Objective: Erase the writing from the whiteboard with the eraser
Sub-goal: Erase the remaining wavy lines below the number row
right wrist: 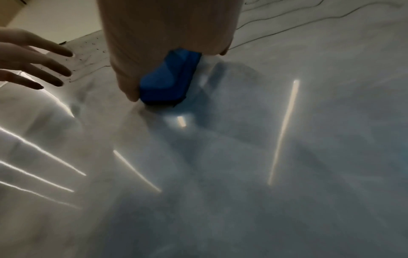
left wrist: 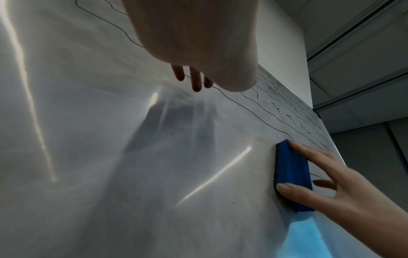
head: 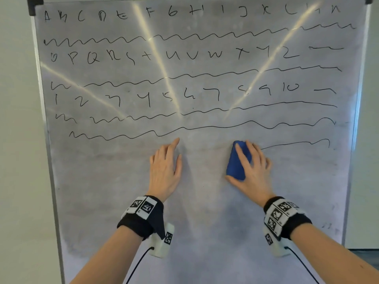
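The whiteboard (head: 194, 212) fills the head view, with rows of black letters, numbers and wavy lines (head: 184, 128) over its upper half. My right hand (head: 251, 167) grips the blue eraser (head: 236, 162) and presses it flat on the board, at the left end of the lowest wavy line (head: 297, 143). Thumb and fingers wrap the eraser (left wrist: 291, 174), whose felt side (right wrist: 167, 82) meets the board. My left hand (head: 166, 169) lies to the left of it with straight fingers against the smudged board, holding nothing.
The board's metal frame (head: 44, 111) with a black corner cap (head: 34, 6) borders a pale wall on the left. Light streaks glare across the surface. The lower half carries only grey smudges. Cables hang from both wrist cameras.
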Motion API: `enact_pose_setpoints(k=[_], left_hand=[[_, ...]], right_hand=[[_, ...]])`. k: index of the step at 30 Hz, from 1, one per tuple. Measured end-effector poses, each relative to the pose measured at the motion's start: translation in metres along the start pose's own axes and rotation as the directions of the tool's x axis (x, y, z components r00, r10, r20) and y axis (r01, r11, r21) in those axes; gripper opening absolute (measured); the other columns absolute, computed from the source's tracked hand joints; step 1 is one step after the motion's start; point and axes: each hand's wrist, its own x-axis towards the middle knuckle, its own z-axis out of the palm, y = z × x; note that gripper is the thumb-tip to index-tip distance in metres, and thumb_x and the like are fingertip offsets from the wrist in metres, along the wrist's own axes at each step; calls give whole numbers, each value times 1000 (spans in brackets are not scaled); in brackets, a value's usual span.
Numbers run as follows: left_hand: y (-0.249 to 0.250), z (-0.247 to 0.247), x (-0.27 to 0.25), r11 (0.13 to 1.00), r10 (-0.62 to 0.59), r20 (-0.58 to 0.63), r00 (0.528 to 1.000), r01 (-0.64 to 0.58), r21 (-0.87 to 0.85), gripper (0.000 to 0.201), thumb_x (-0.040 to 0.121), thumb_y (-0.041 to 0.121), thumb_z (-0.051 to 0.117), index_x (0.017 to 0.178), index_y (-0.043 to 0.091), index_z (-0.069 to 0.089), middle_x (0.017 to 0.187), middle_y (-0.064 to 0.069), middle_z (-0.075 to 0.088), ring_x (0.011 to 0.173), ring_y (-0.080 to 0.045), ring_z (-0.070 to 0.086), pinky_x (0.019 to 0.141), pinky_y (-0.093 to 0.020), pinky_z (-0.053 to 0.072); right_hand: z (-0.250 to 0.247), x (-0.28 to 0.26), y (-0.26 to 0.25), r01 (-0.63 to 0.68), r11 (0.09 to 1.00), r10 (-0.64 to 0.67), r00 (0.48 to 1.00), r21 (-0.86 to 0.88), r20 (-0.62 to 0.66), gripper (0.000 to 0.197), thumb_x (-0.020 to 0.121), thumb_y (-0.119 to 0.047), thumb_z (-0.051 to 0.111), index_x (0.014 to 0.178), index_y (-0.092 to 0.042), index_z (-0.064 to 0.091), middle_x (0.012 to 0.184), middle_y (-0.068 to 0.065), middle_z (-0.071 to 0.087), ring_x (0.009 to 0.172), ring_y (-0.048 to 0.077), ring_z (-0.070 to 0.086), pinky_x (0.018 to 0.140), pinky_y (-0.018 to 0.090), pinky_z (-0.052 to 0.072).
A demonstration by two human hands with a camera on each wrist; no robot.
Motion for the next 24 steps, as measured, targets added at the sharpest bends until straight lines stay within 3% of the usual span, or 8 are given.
enact_pose_setpoints(k=[2,6,8,12,15,18,20,24], left_hand=[[5,2,1,1000,7,3,1000,-7,-4,48,96,30,36,142,19,40,111,-2,53,99,-22,51,86,-38,38],[21,10,7,999,23,10,1000,-23,-37,48,94,31,38,141,19,43,111,-2,54,101,-22,52,86,-36,36],[28,13,13,998,36,18,999,-35,-60,48,94,31,38,141,19,43,111,-2,54,103,-20,50,86,-36,36],[33,16,17,994,74,30,997,-71,-83,47,94,30,39,140,19,45,113,-2,54,105,-19,49,82,-35,35],[33,17,18,988,116,35,993,-112,-104,48,94,31,38,139,18,46,114,-3,54,105,-18,48,81,-32,32],[34,15,23,983,135,27,990,-130,-130,47,94,32,38,139,18,47,114,-2,54,106,-16,47,81,-31,30],[34,14,26,979,146,25,989,-140,-148,46,95,31,38,138,18,47,114,-2,54,106,-15,47,81,-30,30],[41,21,29,966,172,38,984,-161,-203,44,94,27,41,137,17,48,114,-2,55,107,-14,46,84,-30,33]], right_hand=[[7,4,-14,-29,999,31,999,34,-37,93,68,-41,79,144,-17,32,149,17,23,135,37,23,94,54,35],[31,13,-60,199,980,-201,978,26,57,81,70,-20,77,141,-13,37,147,20,25,133,41,27,95,51,41],[35,12,-68,231,973,-232,968,20,100,80,71,-11,74,142,-10,38,150,24,21,137,41,23,99,48,39],[20,9,-61,201,976,-209,973,81,101,81,76,-10,74,146,-15,33,152,23,10,136,39,20,102,44,40],[15,5,-60,108,978,-122,990,179,68,78,77,-10,74,142,-26,35,143,20,25,128,38,32,100,46,43],[15,-2,-66,30,993,-34,999,112,35,79,74,-18,78,140,-31,36,125,16,45,104,35,49,80,45,51],[16,-5,-70,-13,996,10,1000,86,29,77,75,-20,77,140,-29,37,120,16,47,90,34,54,72,41,51],[15,-4,-66,5,999,-8,998,46,60,74,80,-18,70,143,-30,32,130,18,44,94,35,52,78,45,49]])
